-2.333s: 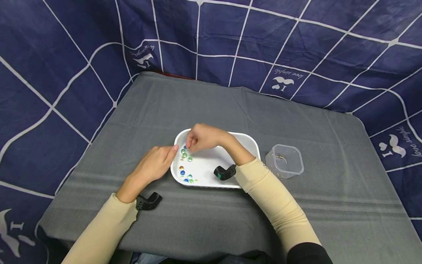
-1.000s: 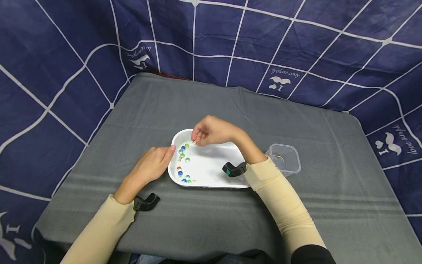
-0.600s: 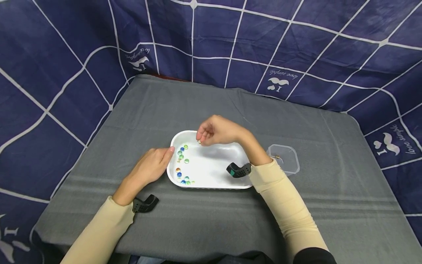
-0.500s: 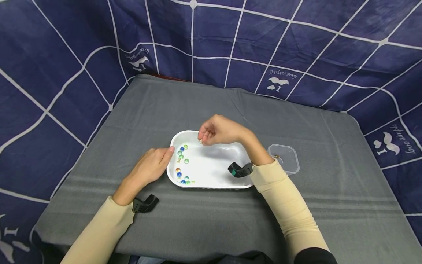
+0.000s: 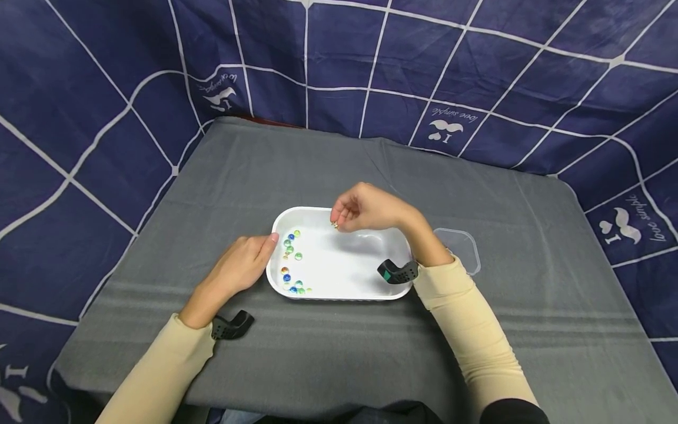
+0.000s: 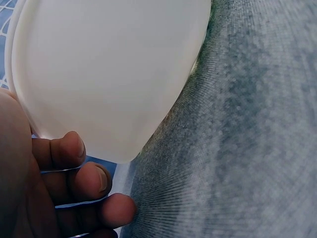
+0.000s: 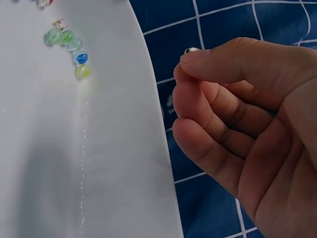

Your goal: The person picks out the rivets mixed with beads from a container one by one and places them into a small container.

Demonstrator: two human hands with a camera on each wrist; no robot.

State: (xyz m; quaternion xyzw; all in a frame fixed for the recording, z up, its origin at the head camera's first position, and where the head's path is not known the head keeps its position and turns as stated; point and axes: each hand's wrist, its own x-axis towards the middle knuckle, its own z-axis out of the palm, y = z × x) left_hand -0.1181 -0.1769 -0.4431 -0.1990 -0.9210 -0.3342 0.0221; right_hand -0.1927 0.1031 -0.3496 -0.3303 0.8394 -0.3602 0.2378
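Observation:
A white oval-cornered tray (image 5: 344, 274) lies on the grey cloth, with several glass marbles (image 5: 288, 242) along its left end. Among them is a small gold-coloured piece (image 7: 60, 24). My left hand (image 5: 238, 266) holds the tray's left end, thumb on the rim; the left wrist view shows its fingers (image 6: 91, 181) curled beside the tray's edge. Over the tray's far side, my right hand (image 5: 371, 207) pinches another small gold-coloured metal piece (image 5: 334, 224) between thumb and fingertips. Only a shiny bit of it shows past the thumb in the right wrist view, so its kind is unclear.
A clear plastic box (image 5: 463, 250) stands right of the tray, partly hidden behind my right forearm. Grey cloth (image 5: 328, 159) covers the table. Blue checked fabric (image 5: 339, 59) hangs around the back and sides.
My right hand has picked a small gold-coloured piece from among the marbles, lifted it and moved right across the tray. The left hand stays at the tray's left end.

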